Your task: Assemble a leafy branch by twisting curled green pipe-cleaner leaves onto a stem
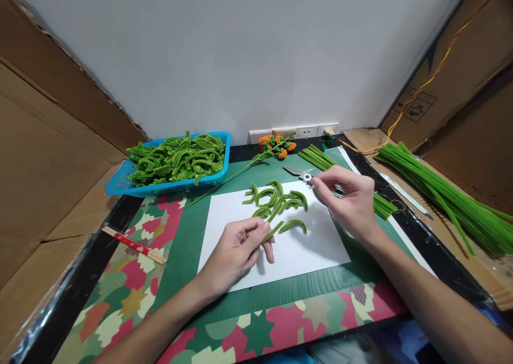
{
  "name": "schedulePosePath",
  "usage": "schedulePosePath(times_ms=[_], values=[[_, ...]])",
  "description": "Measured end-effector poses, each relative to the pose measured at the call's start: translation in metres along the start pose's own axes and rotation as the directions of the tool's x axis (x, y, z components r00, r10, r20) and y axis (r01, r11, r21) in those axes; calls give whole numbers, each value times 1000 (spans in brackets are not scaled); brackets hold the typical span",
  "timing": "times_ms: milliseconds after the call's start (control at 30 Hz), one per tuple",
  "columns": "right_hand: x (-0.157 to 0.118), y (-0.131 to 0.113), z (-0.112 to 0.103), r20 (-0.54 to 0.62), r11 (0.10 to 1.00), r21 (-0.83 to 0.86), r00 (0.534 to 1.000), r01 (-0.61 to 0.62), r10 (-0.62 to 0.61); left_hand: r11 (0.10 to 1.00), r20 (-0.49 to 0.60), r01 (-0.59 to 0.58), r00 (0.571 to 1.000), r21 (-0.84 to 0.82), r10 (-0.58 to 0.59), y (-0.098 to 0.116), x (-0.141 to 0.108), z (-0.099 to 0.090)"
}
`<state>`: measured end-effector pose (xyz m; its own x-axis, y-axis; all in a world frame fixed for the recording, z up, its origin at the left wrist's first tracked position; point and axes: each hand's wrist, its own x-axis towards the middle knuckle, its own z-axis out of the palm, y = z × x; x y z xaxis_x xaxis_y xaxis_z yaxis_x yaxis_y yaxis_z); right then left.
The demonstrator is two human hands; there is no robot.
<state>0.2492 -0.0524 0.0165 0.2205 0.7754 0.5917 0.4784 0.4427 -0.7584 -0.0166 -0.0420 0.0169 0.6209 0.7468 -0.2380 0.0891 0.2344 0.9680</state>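
Between the thumb and fingers of my left hand [244, 246] is a green fuzzy stem, held low over the white paper [320, 246]. Several curled green fuzzy pieces [294, 225] lie on the paper just beyond it. My right hand [347, 198] is raised over the paper's right side, thumb and index finger pinched together; whatever is between them is too small to make out. Scissors with pointed metal blades [294, 171] lie just behind my right fingertips, their handles partly hidden by the hand.
A blue basket [168, 187] heaped with green curled pieces stands at the back left. Orange fuzzy flowers [280, 145] on a long stem lie near the wall sockets [308, 132]. Green stems [444, 193], a white pen-like tool [404, 193] and chopsticks [132, 244] flank the mat.
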Motion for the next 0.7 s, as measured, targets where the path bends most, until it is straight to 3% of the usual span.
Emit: schedulePosePath(times_ms=[33, 100, 200, 400, 467, 533, 600, 700], values=[[3, 6, -6, -54, 978, -210, 998, 14, -26, 1000, -5, 0, 1000, 1, 0, 1, 0, 0], [9, 19, -16, -16, 827, -560, 998, 42, -62, 1000, -4, 4, 1000, 10, -4, 1, 1, 1], [15, 35, -26, 35, 736, -674, 998, 67, -59, 999, 4, 5, 1000, 36, -5, 2, 1, 2], [9, 28, -18, 52, 863, -490, 993, 121, -110, 997, -6, -26, 1000, 69, 26, 2, 2, 2], [5, 17, -10, 139, 921, -361, 985, 148, -104, 997, -12, -28, 1000, 77, 29, 1, 3, 1], [-1, 7, 1, 269, 968, -190, 957, 167, -112, 994, -12, -16, 1000, 106, 17, 0, 4, 0], [-7, 1, 10, 378, 974, -26, 904, 225, -199, 994, 17, -1, 1000, 108, 0, 0, 5, 0], [-12, -6, 18, 461, 969, 133, 853, 207, -245, 996, 61, -4, 998, 87, -1, 1, 4, 1]])
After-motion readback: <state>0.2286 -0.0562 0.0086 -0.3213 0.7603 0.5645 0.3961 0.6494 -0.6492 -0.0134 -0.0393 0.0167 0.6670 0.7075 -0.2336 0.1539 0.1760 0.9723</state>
